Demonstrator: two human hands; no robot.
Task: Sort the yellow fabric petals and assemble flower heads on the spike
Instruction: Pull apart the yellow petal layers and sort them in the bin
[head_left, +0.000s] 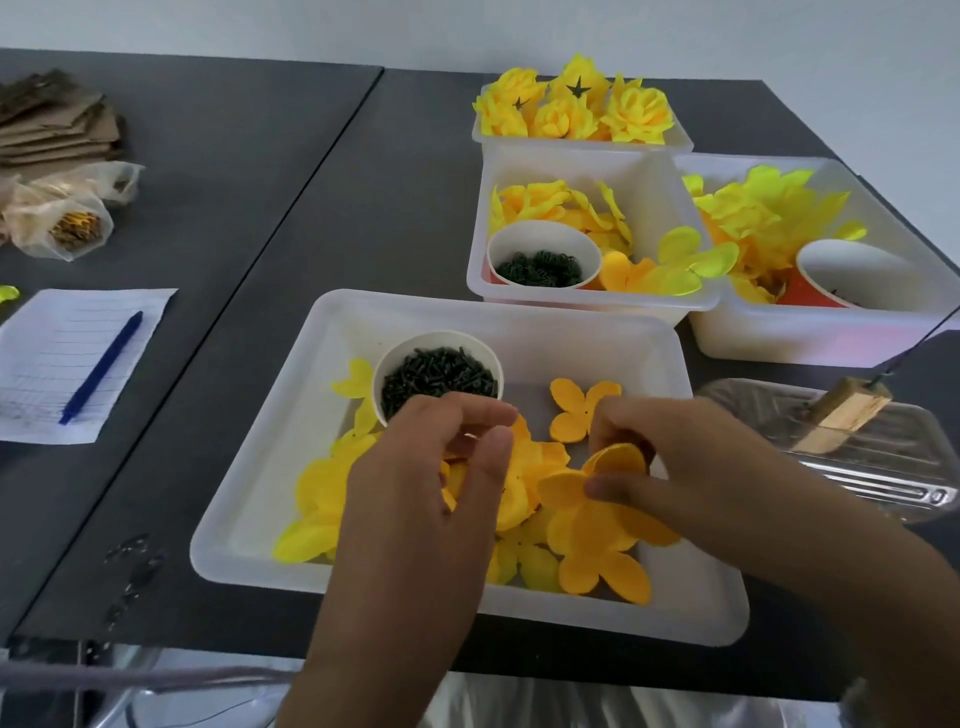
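Both hands are over the near white tray (519, 322) of loose yellow and orange fabric petals. My right hand (691, 467) pinches an orange petal piece (597, 525) between thumb and fingers. My left hand (421, 488) hovers over the yellow petal pile (322, 493), fingers curled, seeming to pinch a small petal; what it holds is partly hidden. A single orange petal piece (576, 410) lies flat in the tray. A paper cup of dark green plastic parts (439, 376) stands at the tray's back. The thin spike on a wooden block (844, 415) stands at the right.
Three more white bins sit behind: finished yellow flower heads (576, 106), petals with a cup of green rings (540, 254), and petals with a red cup (852, 275). A clear plastic tray (883, 467) holds the block. Lined paper with a blue pen (101, 361), bags and cardboard lie left.
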